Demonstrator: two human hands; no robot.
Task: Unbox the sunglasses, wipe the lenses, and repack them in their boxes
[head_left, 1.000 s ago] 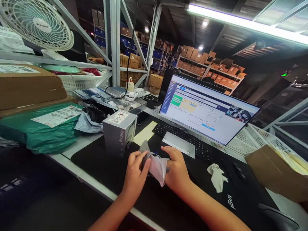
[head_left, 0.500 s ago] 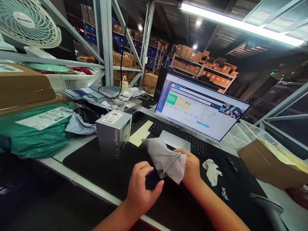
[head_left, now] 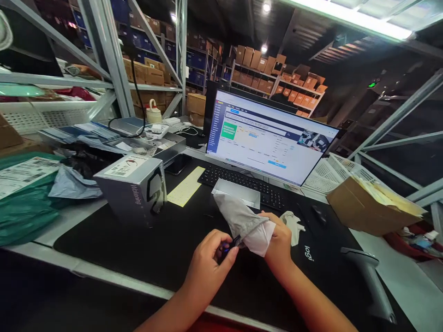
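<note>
My left hand [head_left: 209, 260] is closed, thumb and fingers pinching a small dark glossy item [head_left: 226, 250] with a blue sheen. Most of that item is hidden by my fingers and the cloth, so its kind does not show. A soft grey cloth [head_left: 238, 221] with a white part hanging at its right is gripped in my right hand [head_left: 279, 235]. The cloth meets the dark item just beside my left fingertips. Behind it lies an open white-grey box tray [head_left: 254, 198], near the black keyboard [head_left: 273, 196]. A grey printed carton [head_left: 131, 193] stands upright to the left.
A monitor [head_left: 266, 138] stands behind the keyboard. Right of my hands are a crumpled white cloth [head_left: 293, 227], a mouse [head_left: 318, 215] and a handheld scanner [head_left: 370, 276]. Green wrapped parcels [head_left: 31, 216] lie at left, a cardboard box [head_left: 367, 210] at right.
The view has swung to the right. My left fingers have closed further round the dark item, which shows less now. The grey cloth is still in my right hand.
</note>
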